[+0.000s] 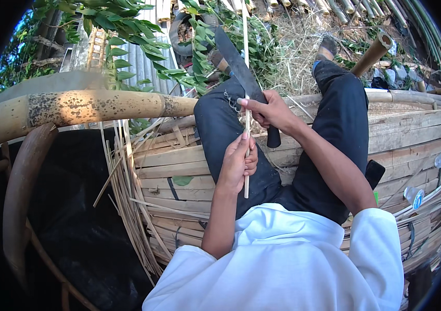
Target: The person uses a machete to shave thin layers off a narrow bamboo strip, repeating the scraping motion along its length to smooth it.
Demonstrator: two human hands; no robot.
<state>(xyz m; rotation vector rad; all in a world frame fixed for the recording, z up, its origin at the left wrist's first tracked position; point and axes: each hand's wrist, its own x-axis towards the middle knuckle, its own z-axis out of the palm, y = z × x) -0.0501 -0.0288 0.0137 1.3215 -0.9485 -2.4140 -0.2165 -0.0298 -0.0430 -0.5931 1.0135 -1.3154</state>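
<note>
Two bare hands meet over your dark trousers [329, 124] as you sit on a platform of pale split-bamboo slats [171, 168]. Your left hand [240, 160] has its grip closed around a long, thin, cream-coloured strip [246, 189], which runs straight away from you, its near end above your lap. Your right hand [266, 110] has its grip wrapped on the black handle [273, 139] of a broad, dark-grey metal machete [237, 59], thumb against the strip; the blade slants up and left across it. You seem to be shaving the strip down; the next move calls for a firm left grip and the edge held clear of your thumb.
</note>
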